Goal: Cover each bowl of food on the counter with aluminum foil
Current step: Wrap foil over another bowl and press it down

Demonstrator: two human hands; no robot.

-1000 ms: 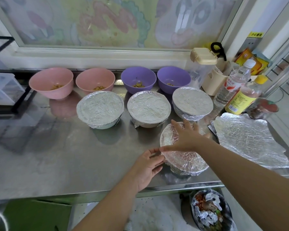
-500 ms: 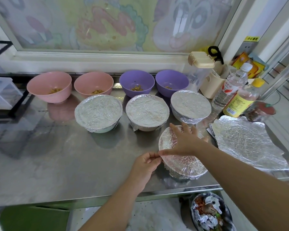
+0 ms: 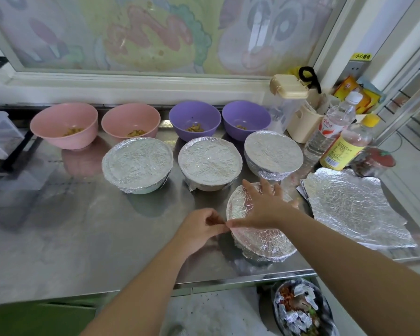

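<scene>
— Where's the bowl?

— Foil-covered bowl (image 3: 262, 235) sits near the steel counter's (image 3: 83, 238) front edge. My right hand (image 3: 264, 206) lies flat and open on top; my left hand (image 3: 201, 229) pinches the foil at its left rim.

— And the others?

— Three covered bowls behind; four uncovered.

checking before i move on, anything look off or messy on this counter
Nothing spilled or damaged. The loose foil sheets at the right lie wrinkled with a curled corner, and the nearest foil-covered bowl sits close to the counter front edge.
</scene>
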